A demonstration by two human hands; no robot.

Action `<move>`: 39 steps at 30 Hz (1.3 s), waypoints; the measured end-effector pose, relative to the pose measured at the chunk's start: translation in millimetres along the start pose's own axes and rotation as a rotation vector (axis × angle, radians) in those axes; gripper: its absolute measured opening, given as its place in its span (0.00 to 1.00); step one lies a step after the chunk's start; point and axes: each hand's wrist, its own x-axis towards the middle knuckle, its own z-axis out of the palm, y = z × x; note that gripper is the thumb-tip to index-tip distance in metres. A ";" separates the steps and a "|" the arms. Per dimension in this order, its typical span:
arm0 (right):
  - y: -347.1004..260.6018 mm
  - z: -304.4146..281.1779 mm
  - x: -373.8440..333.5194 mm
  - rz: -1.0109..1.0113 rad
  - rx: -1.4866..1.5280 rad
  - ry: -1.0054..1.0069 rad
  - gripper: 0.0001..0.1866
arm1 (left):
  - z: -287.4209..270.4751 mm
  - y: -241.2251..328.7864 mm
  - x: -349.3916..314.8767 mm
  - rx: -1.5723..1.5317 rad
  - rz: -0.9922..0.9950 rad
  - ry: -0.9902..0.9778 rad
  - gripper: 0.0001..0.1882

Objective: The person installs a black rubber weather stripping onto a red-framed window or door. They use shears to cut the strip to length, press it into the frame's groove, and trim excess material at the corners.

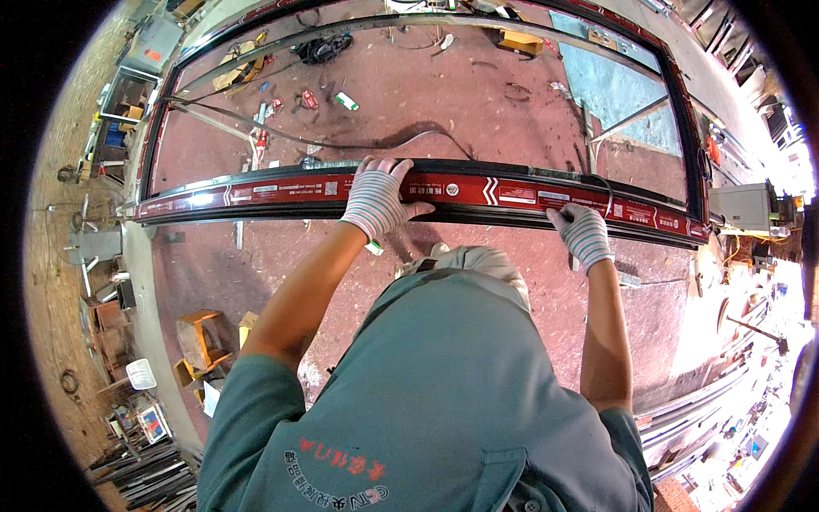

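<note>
A large black rectangular window frame [290, 188], its near rail covered in red printed film, lies across in front of me. My left hand [375, 203], in a striped glove, grips this rail left of middle. Its fingers lie over the far edge, and the thumb points right across the face. Farther right, my right hand [583, 233], gloved alike, is closed at the rail's near edge. A thin black strip [609, 198] curves over the rail down to that hand; its end is hidden by the fingers. Another length of black strip [333, 142] runs slackly through the frame's opening.
Under the frame, the reddish floor [503, 111] carries scattered packets, a black cable heap [322, 49] and a cardboard box [520, 41]. A yellow-brown stand [200, 339] is at my left. Long metal profiles [708, 401] lie at the lower right. A grey box [740, 207] stands beyond the frame's right end.
</note>
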 end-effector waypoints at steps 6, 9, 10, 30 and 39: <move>0.5 2.1 -0.7 -0.004 0.024 0.030 0.27 | 4.4 -0.4 1.0 0.005 0.001 0.024 0.45; 2.0 4.9 0.7 -0.027 0.020 0.056 0.27 | 7.6 -0.5 -1.9 0.010 0.002 0.049 0.47; 2.6 5.2 0.8 -0.022 0.017 0.055 0.27 | 5.8 3.3 -1.6 0.018 -0.006 0.038 0.47; 9.7 11.3 3.6 -0.044 0.060 0.065 0.26 | -3.0 -1.0 -1.1 -0.005 -0.053 -0.023 0.48; 8.5 9.5 5.1 -0.023 0.060 0.037 0.25 | 2.1 -14.4 -6.1 -0.041 -0.011 0.041 0.47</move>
